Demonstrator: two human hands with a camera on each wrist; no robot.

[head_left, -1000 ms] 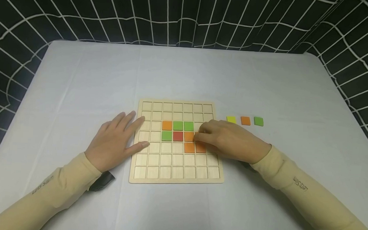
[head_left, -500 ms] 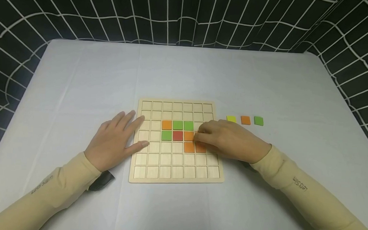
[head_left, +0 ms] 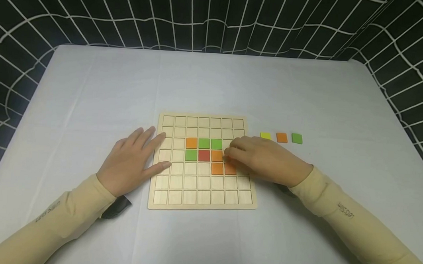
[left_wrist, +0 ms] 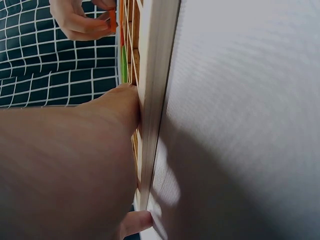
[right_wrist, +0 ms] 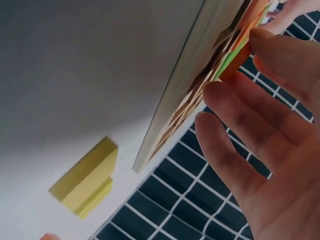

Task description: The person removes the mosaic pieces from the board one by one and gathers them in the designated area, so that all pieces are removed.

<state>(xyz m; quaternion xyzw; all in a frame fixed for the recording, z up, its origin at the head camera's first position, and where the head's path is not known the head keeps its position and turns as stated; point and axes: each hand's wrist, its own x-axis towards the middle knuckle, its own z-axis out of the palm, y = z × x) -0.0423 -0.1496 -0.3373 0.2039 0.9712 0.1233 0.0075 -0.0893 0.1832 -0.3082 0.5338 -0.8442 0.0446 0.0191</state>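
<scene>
A wooden grid board (head_left: 202, 197) lies mid-table and carries orange, green and red tiles near its middle. My right hand (head_left: 229, 153) hovers over the board's right part. Its thumb and forefinger pinch an orange tile (right_wrist: 235, 65) just above the cells, beside the orange tile (head_left: 216, 156) in the red tile's row. That held orange tile (left_wrist: 113, 20) also shows in the left wrist view. My left hand (head_left: 134, 160) lies flat with straight fingers on the board's left edge (left_wrist: 155, 100).
Three loose tiles sit in a row on the white table right of the board: yellow (head_left: 265, 136), orange (head_left: 281, 137), green (head_left: 297, 138). The yellow tile (right_wrist: 85, 182) also shows in the right wrist view. A black grid-patterned curtain surrounds the table.
My right hand's fingertips have shifted slightly toward the far side of the board. The left hand and the placed tiles stay where they were.
</scene>
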